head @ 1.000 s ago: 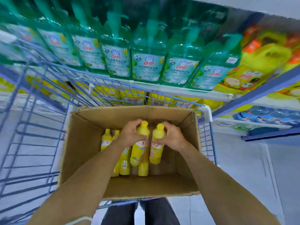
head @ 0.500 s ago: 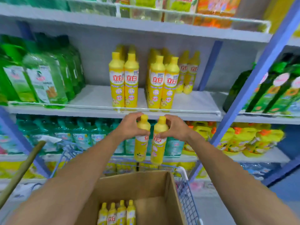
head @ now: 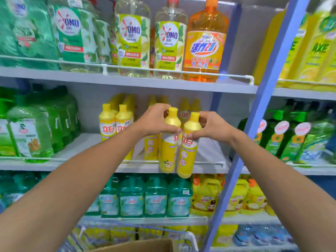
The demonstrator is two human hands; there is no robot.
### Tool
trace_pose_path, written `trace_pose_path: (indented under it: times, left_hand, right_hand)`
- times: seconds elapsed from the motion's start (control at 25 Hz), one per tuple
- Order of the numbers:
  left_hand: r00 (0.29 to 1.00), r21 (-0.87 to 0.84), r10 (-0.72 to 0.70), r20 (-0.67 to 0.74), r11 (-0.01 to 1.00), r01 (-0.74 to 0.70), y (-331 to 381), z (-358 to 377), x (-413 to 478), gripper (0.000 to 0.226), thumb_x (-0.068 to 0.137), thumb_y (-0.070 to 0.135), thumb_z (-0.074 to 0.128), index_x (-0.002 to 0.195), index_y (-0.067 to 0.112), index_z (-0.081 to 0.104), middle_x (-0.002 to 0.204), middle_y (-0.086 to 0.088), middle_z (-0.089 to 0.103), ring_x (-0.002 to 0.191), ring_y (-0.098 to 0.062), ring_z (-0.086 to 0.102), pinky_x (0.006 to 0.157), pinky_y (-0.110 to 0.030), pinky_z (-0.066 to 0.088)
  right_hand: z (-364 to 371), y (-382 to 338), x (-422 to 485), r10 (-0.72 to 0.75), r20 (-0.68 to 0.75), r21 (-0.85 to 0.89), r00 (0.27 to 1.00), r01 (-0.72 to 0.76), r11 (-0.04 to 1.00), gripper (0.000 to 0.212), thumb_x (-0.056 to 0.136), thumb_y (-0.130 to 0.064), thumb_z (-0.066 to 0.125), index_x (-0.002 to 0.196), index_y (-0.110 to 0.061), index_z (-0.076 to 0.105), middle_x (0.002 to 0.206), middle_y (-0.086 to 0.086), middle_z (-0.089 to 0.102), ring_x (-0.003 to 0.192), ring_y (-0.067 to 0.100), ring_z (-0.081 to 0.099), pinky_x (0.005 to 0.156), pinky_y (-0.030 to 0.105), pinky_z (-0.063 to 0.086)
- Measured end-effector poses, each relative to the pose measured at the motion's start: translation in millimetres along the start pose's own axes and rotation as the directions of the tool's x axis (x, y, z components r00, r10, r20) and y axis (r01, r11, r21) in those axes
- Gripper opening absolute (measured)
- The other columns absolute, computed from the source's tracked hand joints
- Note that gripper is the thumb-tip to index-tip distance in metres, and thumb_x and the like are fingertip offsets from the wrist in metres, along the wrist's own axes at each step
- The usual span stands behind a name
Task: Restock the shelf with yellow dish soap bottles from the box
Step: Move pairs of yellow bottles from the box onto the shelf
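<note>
Cut off at the bottom edge: cardboard box [head: 145, 245], only a strip of rim and wall in view, contents unseen; likewise the cart [head: 190, 237], reduced to a corner of wire. Cropped at the top: tops of the tall bottles [head: 133, 39] on the upper shelf. Covered by fingers [head: 159, 108] of the left hand [head: 154, 121]: shoulder and part of the neck of the left yellow bottle [head: 168, 153]; by the right hand [head: 213, 127]: shoulder of the right yellow bottle [head: 187, 155]. Screened by both hands and both bottles: right part of the yellow row [head: 151, 148] standing behind on the middle shelf [head: 209, 153], count unclear. Smeared by blur: green jugs [head: 27, 135] at far left. Too small to read: fine label print throughout.
</note>
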State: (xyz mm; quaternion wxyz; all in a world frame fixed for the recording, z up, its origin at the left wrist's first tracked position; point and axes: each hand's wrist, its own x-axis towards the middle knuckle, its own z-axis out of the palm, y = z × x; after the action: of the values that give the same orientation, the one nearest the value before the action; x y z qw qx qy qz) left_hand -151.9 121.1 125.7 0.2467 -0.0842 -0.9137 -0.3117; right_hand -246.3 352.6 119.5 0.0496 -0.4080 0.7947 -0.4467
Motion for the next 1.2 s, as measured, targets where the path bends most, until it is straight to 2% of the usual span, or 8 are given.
trace_pose_path:
  times: [0.28, 0.44, 0.64, 0.72, 0.84, 0.96, 1.04, 1.2]
  left_hand:
    - [0.994, 0.091, -0.084, -0.065, 0.992, 0.09, 44.6, 44.0, 82.4, 0.058, 0.055, 0.05, 0.092, 0.095, 0.017, 0.065, 0.092, -0.001, 0.067, 0.087, -0.018, 0.062, 0.064, -0.031, 0.043]
    - [0.975, 0.121, -0.211, -0.069, 0.968, 0.218, 38.1, 77.8, 105.9, 0.059, 0.054, 0.054, 0.09, 0.089, 0.015, 0.064, 0.09, -0.003, 0.067, 0.085, -0.022, 0.063, 0.062, -0.036, 0.05]
    - [0.953, 0.126, -0.295, -0.068, 0.945, 0.302, 13.7, 112.6, 108.1, 0.059, 0.052, 0.052, 0.089, 0.089, 0.014, 0.063, 0.088, -0.003, 0.068, 0.084, -0.023, 0.065, 0.071, -0.043, 0.055]
    - [0.949, 0.101, -0.297, -0.103, 0.946, 0.307, 8.2, 122.3, 105.7, 0.053, 0.057, 0.048, 0.089, 0.089, 0.015, 0.063, 0.089, -0.002, 0.069, 0.086, -0.024, 0.066, 0.072, -0.042, 0.055]
    - [0.941, -0.011, -0.288, -0.177, 0.957, 0.29, -1.5, 139.9, 95.5, 0.051, 0.064, 0.043, 0.087, 0.102, 0.021, 0.061, 0.097, 0.003, 0.07, 0.09, -0.019, 0.066, 0.077, -0.038, 0.054]
    - [0.915, -0.271, -0.357, -0.19, 0.914, 0.301, -14.3, 161.8, 72.3, 0.055, 0.07, 0.033, 0.089, 0.113, 0.021, 0.057, 0.102, 0.007, 0.071, 0.091, -0.003, 0.067, 0.077, -0.022, 0.056]
    - [0.889, -0.374, -0.421, -0.183, 0.865, 0.333, -22.0, 181.2, 57.6, 0.049, 0.073, 0.021, 0.089, 0.111, 0.017, 0.058, 0.106, 0.005, 0.072, 0.092, 0.005, 0.066, 0.073, -0.008, 0.051]
    - [0.864, -0.489, -0.466, -0.189, 0.808, 0.329, -32.8, 208.0, 38.7, 0.052, 0.072, 0.026, 0.09, 0.114, 0.024, 0.06, 0.109, 0.01, 0.072, 0.1, -0.001, 0.068, 0.081, -0.014, 0.054]
  right_hand:
    - [-77.1, 35.3, 25.5, -0.005, -0.06, -0.051, 0.998, 0.001, 0.999, 0.051, 0.061, -0.013, 0.097, 0.104, -0.009, 0.069, 0.102, 0.01, 0.078, 0.096, 0.023, 0.073, 0.093, 0.055, 0.057]
    - [-86.2, 59.0, 40.0, 0.014, -0.158, -0.154, 0.987, -0.038, 0.987, 0.041, 0.059, -0.022, 0.097, 0.088, -0.019, 0.068, 0.09, 0.0, 0.078, 0.085, 0.018, 0.073, 0.086, 0.046, 0.06]
    - [-78.9, 94.1, 50.9, 0.077, -0.127, -0.163, 0.989, -0.098, 0.982, 0.042, 0.059, -0.026, 0.095, 0.092, -0.021, 0.07, 0.091, -0.003, 0.077, 0.086, 0.015, 0.073, 0.084, 0.042, 0.061]
    - [-71.8, 109.8, 53.2, 0.102, -0.171, -0.097, 0.98, -0.12, 0.988, 0.049, 0.058, -0.03, 0.094, 0.1, -0.02, 0.07, 0.095, -0.002, 0.077, 0.088, 0.015, 0.073, 0.085, 0.043, 0.061]
    - [-55.4, 134.0, 49.7, 0.152, -0.266, 0.172, 0.952, -0.108, 0.979, 0.068, 0.058, -0.035, 0.094, 0.115, -0.016, 0.063, 0.105, 0.0, 0.076, 0.096, 0.016, 0.074, 0.088, 0.043, 0.061]
    - [-29.2, 146.8, 33.8, 0.158, -0.377, 0.355, 0.913, -0.016, 0.935, 0.057, 0.072, -0.016, 0.091, 0.121, -0.017, 0.061, 0.111, -0.001, 0.075, 0.104, 0.013, 0.072, 0.088, 0.029, 0.059]
    - [-13.8, 153.3, 23.8, 0.179, -0.436, 0.444, 0.882, 0.037, 0.895, 0.057, 0.074, -0.017, 0.09, 0.123, -0.016, 0.061, 0.113, 0.0, 0.075, 0.106, 0.012, 0.072, 0.089, 0.027, 0.058]
    - [5.1, 155.2, 15.3, 0.202, -0.467, 0.526, 0.861, 0.086, 0.846, 0.054, 0.078, -0.019, 0.086, 0.126, -0.016, 0.061, 0.114, -0.004, 0.076, 0.108, 0.01, 0.071, 0.087, 0.023, 0.057]
